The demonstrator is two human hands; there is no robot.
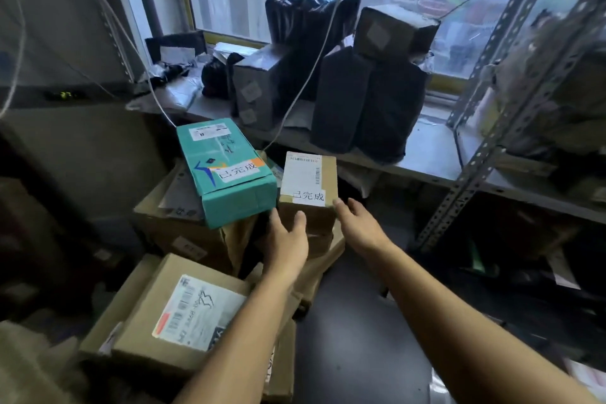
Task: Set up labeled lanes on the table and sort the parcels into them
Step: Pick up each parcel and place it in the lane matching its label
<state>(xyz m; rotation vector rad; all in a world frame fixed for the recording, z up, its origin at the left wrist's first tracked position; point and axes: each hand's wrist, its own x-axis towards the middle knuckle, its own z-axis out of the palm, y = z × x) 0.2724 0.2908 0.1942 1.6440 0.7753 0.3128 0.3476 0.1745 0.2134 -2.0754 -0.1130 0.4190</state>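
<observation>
Parcels being picked for sorting: small brown box (308, 188) sitting atop the stack beside the teal box (229, 170).
I'm reaching with my left hand (288, 239) and right hand (357, 223), both open and flanking it, gripping nothing; next I'm needing to close and lift.

Small brown box (308, 193): matt corrugated cardboard, white paper labels, strip of smooth tape across top.
Teal box (229, 170), left of it: cardboard with printed, slightly sheened coat; paper stickers.
Near-left carton (177, 315): plain matt cardboard, creased paper waybill.
Far black parcels (367, 102): plastic film wrap, wrinkled, dull gloss.
Shelf upright (485, 154), right: perforated grey metal, satin finish.
Shelf board (429, 154): smooth, pale, faint sheen.
Floor (354, 321): dark, smooth, semi-gloss.
</observation>
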